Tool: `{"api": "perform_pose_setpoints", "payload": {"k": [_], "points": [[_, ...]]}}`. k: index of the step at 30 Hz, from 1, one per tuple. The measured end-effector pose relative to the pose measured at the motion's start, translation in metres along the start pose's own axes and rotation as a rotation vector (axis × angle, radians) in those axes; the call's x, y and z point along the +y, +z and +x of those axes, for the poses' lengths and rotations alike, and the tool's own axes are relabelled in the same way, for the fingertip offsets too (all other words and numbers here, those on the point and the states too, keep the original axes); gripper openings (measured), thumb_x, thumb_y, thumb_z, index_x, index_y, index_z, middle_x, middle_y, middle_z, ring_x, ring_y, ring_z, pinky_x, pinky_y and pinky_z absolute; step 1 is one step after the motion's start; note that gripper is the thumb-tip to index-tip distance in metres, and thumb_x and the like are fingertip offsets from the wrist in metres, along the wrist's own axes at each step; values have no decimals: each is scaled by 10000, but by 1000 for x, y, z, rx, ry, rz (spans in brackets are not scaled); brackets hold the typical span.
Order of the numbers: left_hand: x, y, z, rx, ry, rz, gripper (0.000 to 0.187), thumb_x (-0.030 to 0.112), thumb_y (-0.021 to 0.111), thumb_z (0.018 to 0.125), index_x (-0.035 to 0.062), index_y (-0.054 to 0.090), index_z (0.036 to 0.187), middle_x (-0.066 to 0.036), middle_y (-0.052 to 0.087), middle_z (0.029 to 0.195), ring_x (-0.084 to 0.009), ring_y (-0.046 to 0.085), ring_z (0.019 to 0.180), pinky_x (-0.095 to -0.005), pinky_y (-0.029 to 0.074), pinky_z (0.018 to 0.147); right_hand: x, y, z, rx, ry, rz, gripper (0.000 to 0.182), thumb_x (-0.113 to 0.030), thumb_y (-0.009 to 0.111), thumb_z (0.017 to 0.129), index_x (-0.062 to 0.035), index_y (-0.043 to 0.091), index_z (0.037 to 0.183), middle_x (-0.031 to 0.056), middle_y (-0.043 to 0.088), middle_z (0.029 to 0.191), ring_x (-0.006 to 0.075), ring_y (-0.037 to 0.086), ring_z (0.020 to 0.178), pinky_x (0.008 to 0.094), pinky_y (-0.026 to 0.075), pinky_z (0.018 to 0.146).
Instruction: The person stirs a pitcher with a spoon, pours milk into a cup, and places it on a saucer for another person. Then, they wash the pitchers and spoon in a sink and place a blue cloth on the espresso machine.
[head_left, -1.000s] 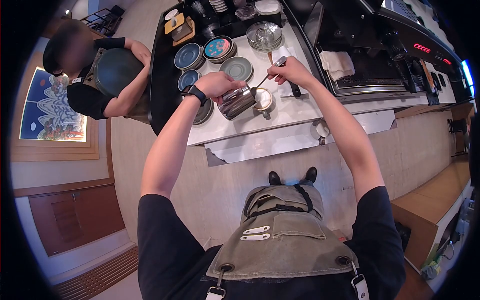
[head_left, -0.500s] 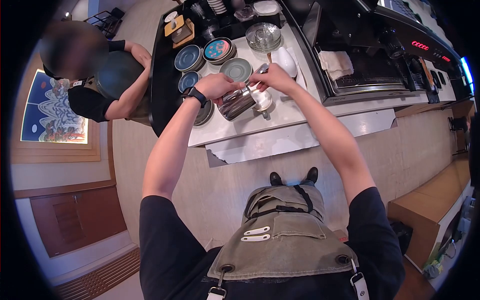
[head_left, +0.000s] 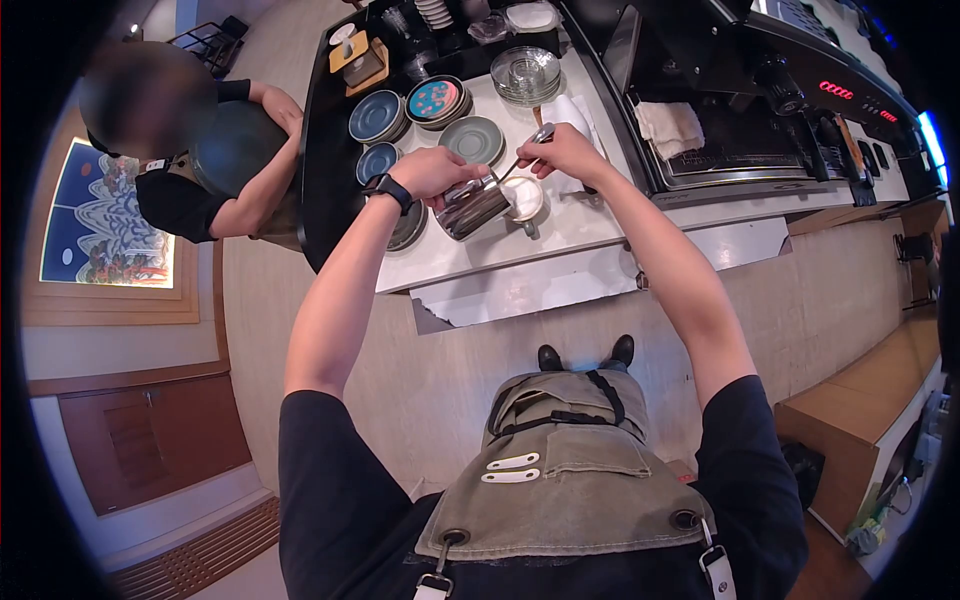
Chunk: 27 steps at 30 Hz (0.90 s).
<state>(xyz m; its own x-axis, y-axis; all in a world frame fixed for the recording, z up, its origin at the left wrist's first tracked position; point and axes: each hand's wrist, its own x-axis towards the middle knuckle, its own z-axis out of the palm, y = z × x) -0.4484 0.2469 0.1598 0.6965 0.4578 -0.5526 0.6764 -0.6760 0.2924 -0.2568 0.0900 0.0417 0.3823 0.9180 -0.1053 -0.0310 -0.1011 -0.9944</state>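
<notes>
Steel jug (head_left: pixel 470 214) gripped in the left hand (head_left: pixel 437 176) and spoon (head_left: pixel 542 134) pinched in the right hand (head_left: pixel 565 153) are best held low and steady by the cup (head_left: pixel 538 211).

The cup (head_left: pixel 527 203) sits on the counter (head_left: pixel 580 218), right of the pitcher (head_left: pixel 470 214).

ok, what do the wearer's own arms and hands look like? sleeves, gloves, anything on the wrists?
Left sleeve and right sleeve: plain, black or very dark, short, ending well above the wrists. Left hand: ungloved, with a black watch on a dark strap at the wrist. Right hand: ungloved, nothing seen on the wrist.
</notes>
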Motion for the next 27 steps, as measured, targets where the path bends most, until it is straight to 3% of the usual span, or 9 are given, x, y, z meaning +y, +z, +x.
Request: {"api": "perform_pose_setpoints", "payload": {"k": [3,12,15,21,24,27], "points": [[-4,2,0,42,55,-21,689,727,627,904,57,785,943,-49,694,698,-132,676,538,-277,564,547,-6,-5,-5,16,4,-13,290,-203,751,867,75,757,949,115,773,860,129,718,700,256,612,658],[-5,1,-4,54,42,-54,684,725,637,900,59,793,922,-48,687,670,-137,679,541,-281,564,551,-10,-18,-11,27,-24,7,299,-203,757,870,81,749,960,123,768,862,130,714,695,257,610,654],[-2,-3,-6,13,-14,-30,631,675,660,922,104,791,1156,-23,724,799,-110,676,592,-263,582,587,-8,-17,-13,25,-38,34,300,-201,756,881,82,744,977,124,767,868,128,710,694,257,606,647],[2,-7,-20,51,21,-99,578,620,653,956,96,789,1158,-22,713,755,-103,661,566,-254,562,560,-8,-15,-16,25,-50,76,272,-192,742,902,67,737,985,116,765,879,122,703,700,251,595,649],[-3,-9,-21,77,17,-122,624,687,667,907,80,798,966,-13,705,736,-106,673,556,-253,568,556,-11,-12,-18,13,-51,105,226,-202,720,937,17,713,996,99,761,891,97,683,689,232,580,648],[-6,-13,-26,68,12,-139,589,650,665,931,80,798,989,-16,712,765,-100,665,556,-248,552,538,-17,-8,-24,7,-66,129,193,-205,706,961,-18,699,1008,87,758,900,83,675,688,222,573,651]]}}
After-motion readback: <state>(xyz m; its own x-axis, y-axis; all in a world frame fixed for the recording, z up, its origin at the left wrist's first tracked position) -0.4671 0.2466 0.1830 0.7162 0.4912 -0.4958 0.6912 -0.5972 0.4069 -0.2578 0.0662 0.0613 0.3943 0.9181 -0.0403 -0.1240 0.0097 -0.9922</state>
